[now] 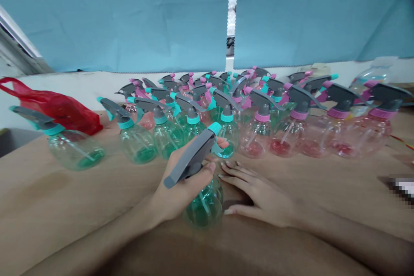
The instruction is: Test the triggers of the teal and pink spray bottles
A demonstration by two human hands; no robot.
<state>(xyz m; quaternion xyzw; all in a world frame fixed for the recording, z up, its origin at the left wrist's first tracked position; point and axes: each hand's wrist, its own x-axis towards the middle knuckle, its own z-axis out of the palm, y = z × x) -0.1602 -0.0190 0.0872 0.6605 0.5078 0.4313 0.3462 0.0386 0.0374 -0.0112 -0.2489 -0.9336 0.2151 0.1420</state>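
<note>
My left hand (184, 181) is wrapped round the neck of a green spray bottle (205, 207) at the front middle of the table. The bottle's grey trigger head, with a turquoise nozzle, points away and to the right above my fingers. My right hand (255, 189) lies on the tabletop just right of this bottle, fingers spread and holding nothing. Just beyond my hands stand green spray bottles (139, 142) with turquoise collars on the left and pink spray bottles (287, 138) with pink collars on the right.
More spray bottles crowd behind the front row. One green spray bottle (74, 148) stands apart at the left, near a red plastic bag (61, 108). A clear rounded container (371, 77) is at the back right. Blue sheeting (129, 17) covers the wall behind the wooden table (80, 202).
</note>
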